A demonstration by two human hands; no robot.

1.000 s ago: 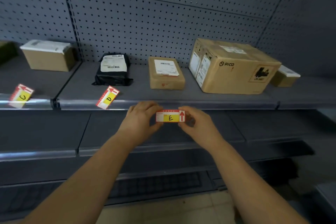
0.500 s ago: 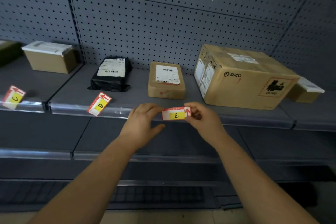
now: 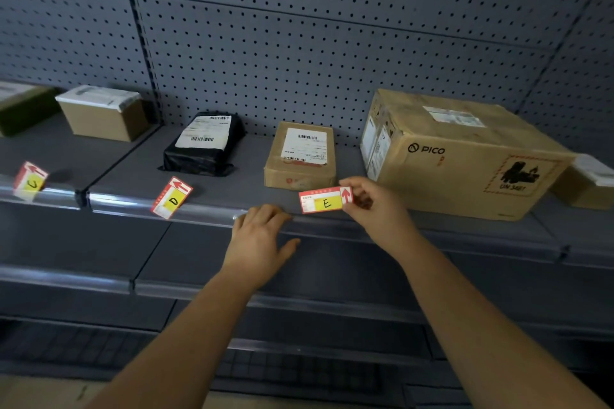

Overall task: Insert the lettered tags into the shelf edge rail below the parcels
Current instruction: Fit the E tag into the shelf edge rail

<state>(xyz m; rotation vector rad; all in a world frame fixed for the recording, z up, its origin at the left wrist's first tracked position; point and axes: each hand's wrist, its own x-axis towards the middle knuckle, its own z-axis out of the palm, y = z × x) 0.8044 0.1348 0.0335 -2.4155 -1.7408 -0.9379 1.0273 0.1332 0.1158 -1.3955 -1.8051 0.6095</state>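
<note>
- You see a shelf edge rail (image 3: 206,213) of clear, glossy plastic.
- Your E tag (image 3: 324,201) looks like smooth printed paper.
- The PICO box (image 3: 465,173) is matt brown cardboard.
- The black parcel (image 3: 202,159) is shiny, wrinkled plastic film.

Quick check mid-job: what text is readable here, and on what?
"C": leftmost tag.
"D": middle tag.
"E": held tag, in the right hand.
"PICO": large cardboard box.
"UN 3481": its hazard sticker, blurry.
Shipping labels: too small to read.
</note>
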